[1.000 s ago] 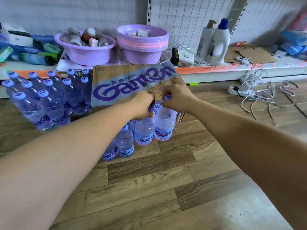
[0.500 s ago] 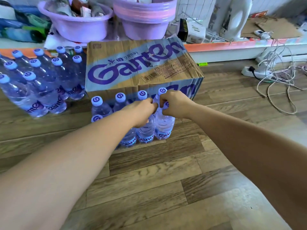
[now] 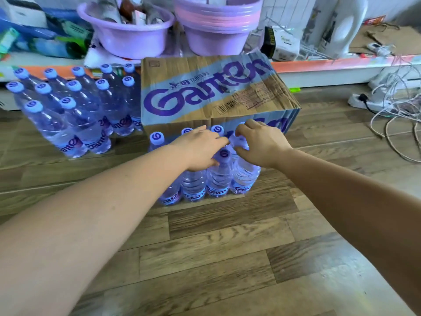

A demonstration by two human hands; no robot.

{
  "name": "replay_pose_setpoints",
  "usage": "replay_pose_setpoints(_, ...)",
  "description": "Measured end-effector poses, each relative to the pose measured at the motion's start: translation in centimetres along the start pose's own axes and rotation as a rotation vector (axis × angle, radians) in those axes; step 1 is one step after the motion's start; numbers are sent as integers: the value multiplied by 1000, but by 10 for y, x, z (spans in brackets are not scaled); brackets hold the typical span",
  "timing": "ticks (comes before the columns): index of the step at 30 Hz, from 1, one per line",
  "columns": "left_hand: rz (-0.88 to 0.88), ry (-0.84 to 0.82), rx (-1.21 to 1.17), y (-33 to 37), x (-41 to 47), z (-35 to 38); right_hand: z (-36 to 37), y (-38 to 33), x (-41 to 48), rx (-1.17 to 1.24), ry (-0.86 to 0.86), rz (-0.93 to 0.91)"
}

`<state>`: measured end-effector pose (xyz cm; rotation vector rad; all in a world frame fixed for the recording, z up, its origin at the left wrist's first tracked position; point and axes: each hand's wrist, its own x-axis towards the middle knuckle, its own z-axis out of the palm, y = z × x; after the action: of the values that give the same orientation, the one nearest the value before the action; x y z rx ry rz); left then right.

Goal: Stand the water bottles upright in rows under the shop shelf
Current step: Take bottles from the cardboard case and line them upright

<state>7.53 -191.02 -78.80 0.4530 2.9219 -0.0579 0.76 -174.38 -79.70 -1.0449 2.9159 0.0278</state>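
Observation:
Several clear water bottles with purple caps stand upright in a small group [image 3: 218, 181] on the wood floor, right in front of a Ganten cardboard box [image 3: 205, 92]. My left hand [image 3: 200, 149] lies across their tops with fairly straight fingers, its thumb beside one cap [image 3: 224, 155]. My right hand [image 3: 262, 144] curls fingers and thumb around the neck of the rightmost bottle [image 3: 245, 176], hiding its cap. A bigger block of upright bottles [image 3: 75, 115] stands in rows to the left, against the low shop shelf [image 3: 330, 65].
On the shelf sit two purple basins [image 3: 127, 39], a white detergent bottle [image 3: 348, 26], small boxes and flat cardboard. A power strip with tangled white cables [image 3: 391, 103] lies on the floor at the right. Bare wood floor [image 3: 216, 247] stretches in front of me.
The view has moved closer to the bottles. Both hands were tight fists on bottle tops; now the left has flattened over the caps and the right has loosened to a curl.

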Motion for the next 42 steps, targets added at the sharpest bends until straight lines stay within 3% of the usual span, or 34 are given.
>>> replay_pose_setpoints(4,-140,115,-195,-46,-40,-15,-19,-38,30,77,164,-67)
replay_pose_setpoints(11,-542,151,-174,-174,-128,3,-29,-155,106,108,69,-277)
replay_pose_setpoints(17,-755,63,-110,-277,-178,41,-5,-250,166,101,-40,-411)
replay_pose_setpoints(27,-800,1,-213,-341,-167,80,17,-336,238,88,-74,-372)
replay_pose_setpoints(31,-769,165,-285,-344,-165,93,29,-345,239,138,-75,-309)
replay_pose_setpoints(35,-739,236,-124,-335,-168,93,34,-350,232,121,34,-267)
replay_pose_setpoints(42,-751,174,-59,-297,-167,85,28,-329,209,254,-34,-240)
